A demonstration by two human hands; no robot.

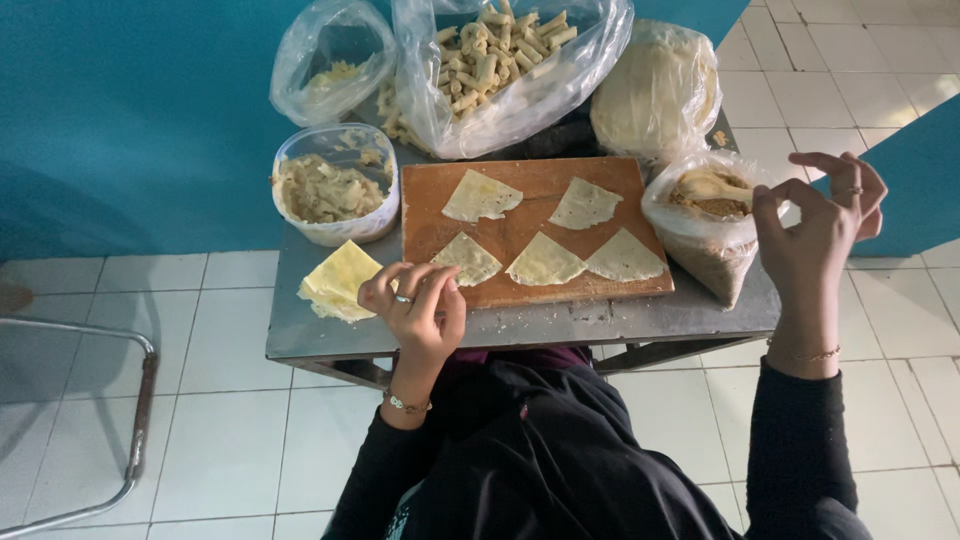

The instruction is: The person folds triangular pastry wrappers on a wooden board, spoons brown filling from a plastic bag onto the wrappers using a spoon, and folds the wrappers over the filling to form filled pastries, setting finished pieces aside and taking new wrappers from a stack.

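Left hand (415,305) by wrapper (466,258) (apex up-left), right hand (815,225) aloft

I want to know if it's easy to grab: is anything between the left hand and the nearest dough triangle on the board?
Nothing visible. The left hand sits at the wooden board's front edge, right beside the nearest dough triangle, with no object between them.

Five wrappers (545,262) are laid on the board (530,290), centred on the tabletop (560,325); tub (335,190) placed left, bag (705,235) right.
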